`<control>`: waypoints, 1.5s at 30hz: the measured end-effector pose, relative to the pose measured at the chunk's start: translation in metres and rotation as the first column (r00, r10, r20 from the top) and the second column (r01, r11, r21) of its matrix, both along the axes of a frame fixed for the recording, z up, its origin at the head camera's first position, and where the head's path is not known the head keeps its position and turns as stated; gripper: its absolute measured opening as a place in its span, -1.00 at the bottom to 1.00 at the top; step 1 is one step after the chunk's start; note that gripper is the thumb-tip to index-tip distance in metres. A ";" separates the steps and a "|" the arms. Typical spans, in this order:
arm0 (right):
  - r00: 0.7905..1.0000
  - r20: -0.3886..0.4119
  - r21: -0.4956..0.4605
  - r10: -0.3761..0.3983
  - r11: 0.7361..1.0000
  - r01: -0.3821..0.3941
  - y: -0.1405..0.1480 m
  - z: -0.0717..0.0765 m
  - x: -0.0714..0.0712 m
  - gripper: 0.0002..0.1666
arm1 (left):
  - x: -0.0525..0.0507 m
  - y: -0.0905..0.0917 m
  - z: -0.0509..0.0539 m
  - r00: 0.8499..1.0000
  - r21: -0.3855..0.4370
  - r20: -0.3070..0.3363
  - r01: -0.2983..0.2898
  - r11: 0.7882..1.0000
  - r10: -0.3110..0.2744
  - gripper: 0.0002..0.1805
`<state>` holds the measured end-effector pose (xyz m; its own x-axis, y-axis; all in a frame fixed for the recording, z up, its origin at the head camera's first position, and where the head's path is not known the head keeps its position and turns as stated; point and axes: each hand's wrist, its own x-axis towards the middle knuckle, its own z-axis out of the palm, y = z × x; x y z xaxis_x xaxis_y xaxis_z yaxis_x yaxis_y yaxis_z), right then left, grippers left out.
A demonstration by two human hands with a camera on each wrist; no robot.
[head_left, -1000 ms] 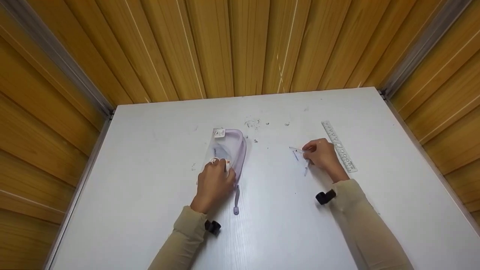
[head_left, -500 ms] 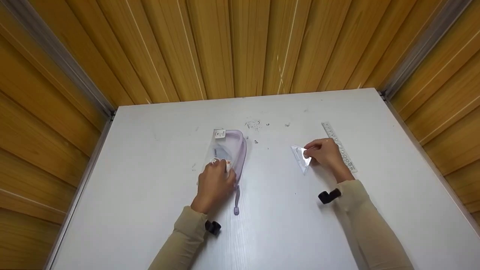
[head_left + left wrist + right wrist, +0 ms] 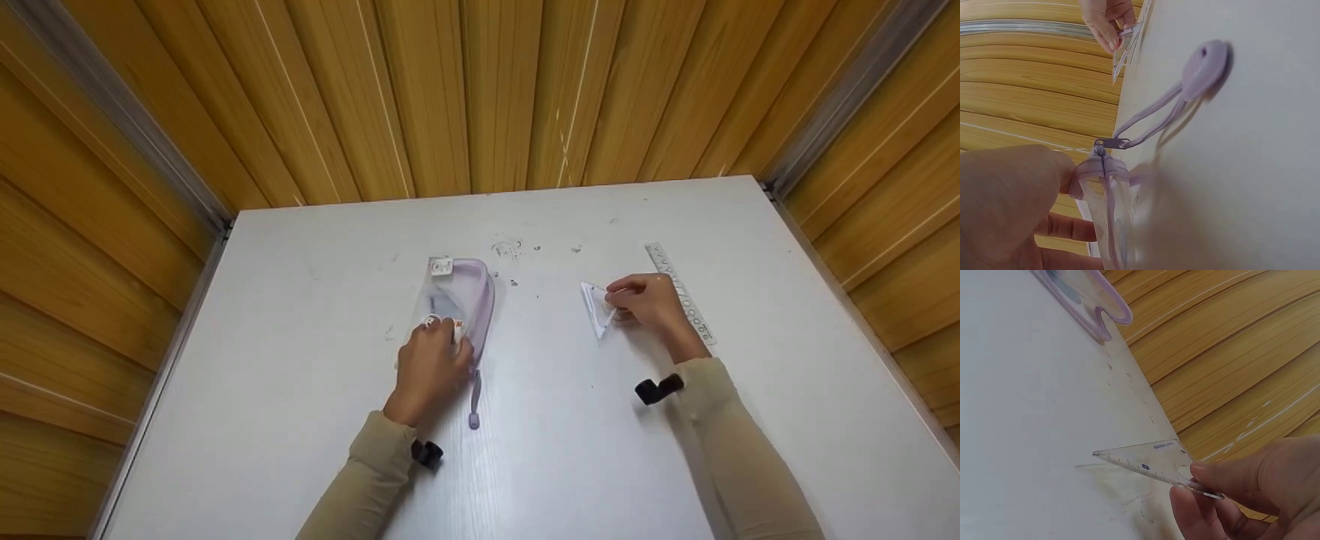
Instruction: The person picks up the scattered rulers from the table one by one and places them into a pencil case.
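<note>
A see-through pencil case (image 3: 472, 283) with lilac zip edging lies on the table, left of centre. My left hand (image 3: 429, 367) grips its near end. In the left wrist view, the thumb and fingers hold that end beside the zip slider (image 3: 1111, 143), and the lilac zip pull (image 3: 1204, 70) trails on the table. Something blue-grey (image 3: 444, 304) shows inside the case. Off to the right, my right hand (image 3: 651, 306) pinches a clear set square (image 3: 1143, 461) between thumb and fingers. The set square is tilted and held above the tabletop, apart from the case.
A clear ruler (image 3: 658, 259) lies slantwise on the white table (image 3: 555, 450), just right of my right hand. Dark marks (image 3: 507, 249) spot the tabletop beyond the case. Wood-patterned panels (image 3: 495, 97) rise along the table's back and sides.
The set square has turned in my right hand, so its flat face now shows to the head view, and it has lifted slightly. The left hand and pencil case stay put.
</note>
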<state>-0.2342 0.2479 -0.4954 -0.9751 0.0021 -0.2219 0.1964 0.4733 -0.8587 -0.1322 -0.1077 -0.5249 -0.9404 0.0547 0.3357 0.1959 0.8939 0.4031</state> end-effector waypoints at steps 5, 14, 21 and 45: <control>1.000 0.024 -0.037 -0.014 0.999 0.015 -0.002 0.000 -0.001 -0.70 | -0.001 0.001 -0.001 1.000 -0.006 0.007 0.000 1.000 0.000 -0.72; 0.999 0.038 -0.128 -0.032 0.991 0.036 -0.011 0.004 -0.005 -0.66 | 0.000 0.001 0.001 1.000 -0.010 -0.002 0.000 1.000 0.000 -0.75; 1.000 0.024 -0.129 -0.018 0.991 0.021 -0.020 0.009 -0.009 -0.66 | 0.001 0.001 0.001 1.000 0.000 0.010 -0.005 1.000 0.005 -0.76; 0.998 0.052 -0.255 -0.017 0.966 0.029 -0.065 0.002 -0.019 -0.70 | 0.000 0.001 -0.001 1.000 -0.020 0.010 -0.005 1.000 0.006 -0.74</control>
